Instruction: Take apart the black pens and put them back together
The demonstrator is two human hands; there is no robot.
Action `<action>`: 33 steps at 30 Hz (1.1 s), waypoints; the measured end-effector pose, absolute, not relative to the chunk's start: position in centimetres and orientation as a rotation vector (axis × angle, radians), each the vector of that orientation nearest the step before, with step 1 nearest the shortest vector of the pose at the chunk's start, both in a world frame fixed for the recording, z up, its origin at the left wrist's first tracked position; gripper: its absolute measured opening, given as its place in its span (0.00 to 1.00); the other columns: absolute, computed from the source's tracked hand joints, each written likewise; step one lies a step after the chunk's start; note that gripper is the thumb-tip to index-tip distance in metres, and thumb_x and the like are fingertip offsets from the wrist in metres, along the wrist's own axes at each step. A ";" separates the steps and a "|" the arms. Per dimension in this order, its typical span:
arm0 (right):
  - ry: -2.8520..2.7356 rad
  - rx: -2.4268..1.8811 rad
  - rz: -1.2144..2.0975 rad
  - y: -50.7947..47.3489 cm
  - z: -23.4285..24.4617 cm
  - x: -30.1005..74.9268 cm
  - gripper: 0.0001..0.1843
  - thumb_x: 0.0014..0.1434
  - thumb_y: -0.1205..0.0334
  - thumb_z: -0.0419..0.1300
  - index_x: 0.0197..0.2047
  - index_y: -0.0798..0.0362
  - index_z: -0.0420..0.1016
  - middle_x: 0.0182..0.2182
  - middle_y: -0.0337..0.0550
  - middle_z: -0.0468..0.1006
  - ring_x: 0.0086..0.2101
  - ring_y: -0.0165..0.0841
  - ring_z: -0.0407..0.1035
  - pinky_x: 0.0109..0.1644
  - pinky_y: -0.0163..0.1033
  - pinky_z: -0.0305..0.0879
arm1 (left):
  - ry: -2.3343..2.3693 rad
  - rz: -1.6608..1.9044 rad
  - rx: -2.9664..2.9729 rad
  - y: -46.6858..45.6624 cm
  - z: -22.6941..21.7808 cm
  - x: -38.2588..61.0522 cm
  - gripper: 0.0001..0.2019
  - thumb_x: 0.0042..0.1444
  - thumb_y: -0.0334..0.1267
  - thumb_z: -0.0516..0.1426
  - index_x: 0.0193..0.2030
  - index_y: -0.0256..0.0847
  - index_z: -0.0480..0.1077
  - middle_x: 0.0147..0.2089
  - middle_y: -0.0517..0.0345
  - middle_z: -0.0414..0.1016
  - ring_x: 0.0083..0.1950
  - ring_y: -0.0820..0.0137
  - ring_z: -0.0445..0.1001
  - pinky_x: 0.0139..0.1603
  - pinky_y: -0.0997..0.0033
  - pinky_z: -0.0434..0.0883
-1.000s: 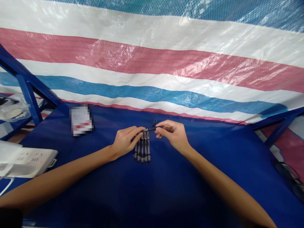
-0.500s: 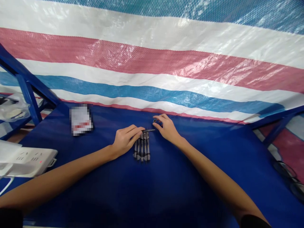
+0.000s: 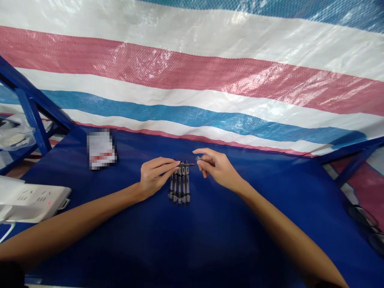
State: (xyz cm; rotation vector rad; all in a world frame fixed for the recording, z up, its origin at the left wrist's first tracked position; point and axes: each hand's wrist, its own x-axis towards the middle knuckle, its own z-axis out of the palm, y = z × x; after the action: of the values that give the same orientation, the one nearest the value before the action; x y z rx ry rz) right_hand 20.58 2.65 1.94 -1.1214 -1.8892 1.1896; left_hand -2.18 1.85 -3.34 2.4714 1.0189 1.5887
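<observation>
My left hand is closed, thumb and fingers pinching a dark pen whose narrow tip points right. The pen is held level across the top ends of several clear-barrelled pens lying side by side on the blue table. My right hand is closed on a small dark pen cap, its open end turned left toward the pen tip. A small gap separates cap and tip. My right index finger reaches out above the cap.
A blurred white and red packet lies at the back left of the blue table. Nearer on the left sits a white power strip with a cable. A striped plastic sheet hangs behind; blue metal frame bars stand at the sides.
My right hand has turned and shifted slightly right and down, bringing the cap level with the pen tip. My left hand still pinches the pen, showing more of it.
</observation>
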 end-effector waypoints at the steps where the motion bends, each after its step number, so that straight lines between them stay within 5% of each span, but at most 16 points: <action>1: -1.874 -1.119 1.215 2.7 2.0 20.6 0.11 0.61 0.59 0.55 0.45 0.53 0.68 0.21 0.31 0.68 0.19 0.24 0.64 0.27 0.33 0.62 | 1.024 1.592 2.472 1.8 -3.3 -2.2 0.06 0.58 0.32 0.59 0.41 0.41 0.76 0.38 0.56 0.80 0.36 0.74 0.77 0.36 0.74 0.75; 7: -1.836 -1.072 1.340 2.9 1.9 20.8 0.13 0.62 0.54 0.55 0.34 0.56 0.71 0.17 0.32 0.68 0.16 0.23 0.62 0.21 0.30 0.58 | 0.986 1.622 2.494 1.9 -3.5 -2.3 0.06 0.57 0.32 0.59 0.41 0.42 0.76 0.38 0.57 0.80 0.35 0.74 0.77 0.35 0.75 0.75; 14: -1.528 -1.075 1.600 2.1 1.5 19.1 0.14 0.58 0.52 0.60 0.39 0.56 0.72 0.16 0.33 0.71 0.15 0.26 0.66 0.19 0.31 0.62 | 0.923 1.627 2.655 1.6 -3.5 -2.4 0.08 0.56 0.29 0.60 0.42 0.42 0.75 0.37 0.57 0.80 0.35 0.74 0.78 0.34 0.74 0.73; 22: -1.296 -0.897 1.821 2.3 2.0 19.8 0.18 0.61 0.53 0.56 0.44 0.58 0.76 0.34 0.50 0.81 0.31 0.35 0.77 0.37 0.41 0.73 | 1.029 1.660 2.487 1.7 -3.1 -2.2 0.08 0.58 0.29 0.58 0.42 0.41 0.75 0.37 0.56 0.80 0.35 0.74 0.77 0.34 0.74 0.74; 33: -1.487 -0.910 1.583 2.3 1.5 20.2 0.15 0.57 0.55 0.63 0.43 0.55 0.80 0.27 0.41 0.78 0.24 0.28 0.72 0.30 0.36 0.71 | 0.976 1.710 2.498 1.8 -3.4 -2.3 0.10 0.55 0.26 0.60 0.43 0.40 0.75 0.38 0.54 0.79 0.35 0.73 0.77 0.35 0.74 0.74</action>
State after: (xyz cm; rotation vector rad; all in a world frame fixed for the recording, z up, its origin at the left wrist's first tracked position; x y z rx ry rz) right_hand 20.22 2.27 1.45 -0.9097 -1.4870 1.5835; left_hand -2.35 1.77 -3.39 2.4981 0.9761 1.7103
